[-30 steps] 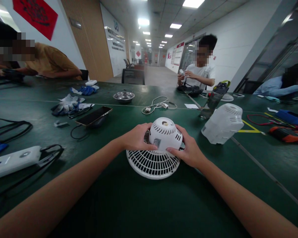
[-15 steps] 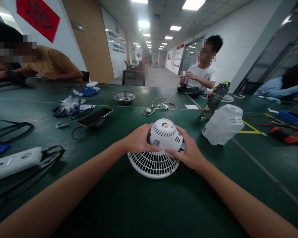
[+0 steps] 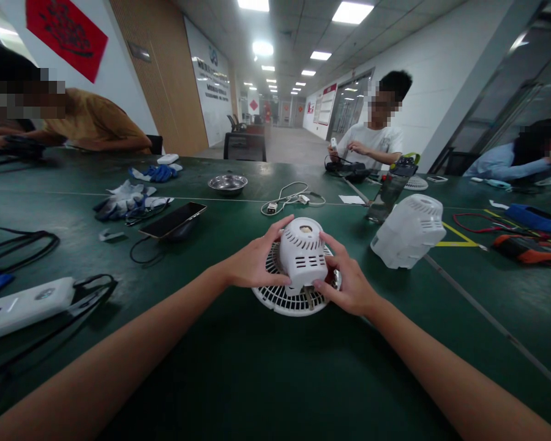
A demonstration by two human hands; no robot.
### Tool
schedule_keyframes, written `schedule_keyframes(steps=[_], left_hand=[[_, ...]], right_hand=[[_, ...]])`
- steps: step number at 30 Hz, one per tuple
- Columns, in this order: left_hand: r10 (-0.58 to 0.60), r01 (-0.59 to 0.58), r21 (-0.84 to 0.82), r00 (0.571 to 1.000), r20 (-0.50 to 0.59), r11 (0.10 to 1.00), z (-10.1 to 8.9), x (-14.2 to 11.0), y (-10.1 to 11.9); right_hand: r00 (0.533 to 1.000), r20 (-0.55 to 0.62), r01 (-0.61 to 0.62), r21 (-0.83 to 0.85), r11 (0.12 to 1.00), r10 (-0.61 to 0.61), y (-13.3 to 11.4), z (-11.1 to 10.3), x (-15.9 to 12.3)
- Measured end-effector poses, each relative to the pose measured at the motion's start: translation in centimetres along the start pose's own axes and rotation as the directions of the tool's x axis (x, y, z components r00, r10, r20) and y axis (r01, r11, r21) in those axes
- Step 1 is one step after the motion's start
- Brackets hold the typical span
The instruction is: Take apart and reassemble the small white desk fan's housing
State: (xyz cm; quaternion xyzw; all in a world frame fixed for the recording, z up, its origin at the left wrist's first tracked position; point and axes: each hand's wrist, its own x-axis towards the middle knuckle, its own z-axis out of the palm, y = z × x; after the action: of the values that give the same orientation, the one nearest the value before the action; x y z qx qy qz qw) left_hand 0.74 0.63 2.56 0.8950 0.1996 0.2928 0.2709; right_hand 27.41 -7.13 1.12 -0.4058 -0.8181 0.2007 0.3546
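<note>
A white slotted motor housing of a small fan point(image 3: 304, 251) stands over a round white fan grille point(image 3: 284, 300) on the green table. My left hand point(image 3: 261, 257) grips the housing from the left, thumb low on its front and fingers round the side. From the right, my right hand point(image 3: 349, 278) holds its lower edge, with the thumb near the front opening. Some metal shows below the housing, close to that thumb. My palms and fingers cover parts of the grille. To the right stands a white plastic casing point(image 3: 408, 233), untouched.
A water bottle point(image 3: 392, 187) stands behind the casing. Farther off are a metal bowl point(image 3: 228, 184) and a white cable point(image 3: 287, 199). Leftward lie a phone point(image 3: 174, 220), gloves point(image 3: 126, 201) and a power strip point(image 3: 27, 309). An orange multimeter point(image 3: 530, 248) lies right. Several people sit around the table.
The housing has turned, so its side slots and lower opening now face me and the label is out of sight. The grille has shifted slightly right and away, with both hands still on the housing.
</note>
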Motion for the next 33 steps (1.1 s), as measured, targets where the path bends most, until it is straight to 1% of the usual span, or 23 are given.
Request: schedule_keyframes(steps=[3,8,14,20,27,31,33], left_hand=[[-0.006,0.007,0.050,1.000,-0.024,0.999,0.8,0.0,0.5],[-0.027,0.035,0.098,0.997,-0.077,0.995,1.8,0.2,1.4],[0.000,0.012,0.103,0.993,-0.120,0.995,1.9,0.1,1.5],[-0.005,0.020,0.101,0.989,-0.147,0.995,2.2,0.0,1.2],[-0.012,0.020,0.063,0.993,-0.118,0.998,2.1,0.0,1.5],[0.011,-0.004,0.074,0.996,-0.089,0.997,1.6,0.1,1.1],[0.034,-0.031,0.073,0.998,-0.045,0.997,1.3,0.1,0.7]], right_hand=[[1.000,-0.005,-0.012,0.038,0.999,0.012,0.1,-0.2,0.1],[0.998,0.024,-0.064,0.023,0.998,0.063,-0.4,-0.6,0.1],[0.997,0.033,-0.066,0.012,0.998,0.065,-0.9,-0.6,0.2],[0.994,0.071,-0.095,0.078,0.992,0.089,-1.1,-0.8,0.7],[0.987,0.079,-0.151,0.114,0.982,0.143,-1.3,-0.7,0.8],[0.988,0.098,-0.134,0.141,0.981,0.121,-1.3,-0.7,0.8],[0.988,0.106,-0.125,0.143,0.982,0.110,-1.4,-0.8,0.8]])
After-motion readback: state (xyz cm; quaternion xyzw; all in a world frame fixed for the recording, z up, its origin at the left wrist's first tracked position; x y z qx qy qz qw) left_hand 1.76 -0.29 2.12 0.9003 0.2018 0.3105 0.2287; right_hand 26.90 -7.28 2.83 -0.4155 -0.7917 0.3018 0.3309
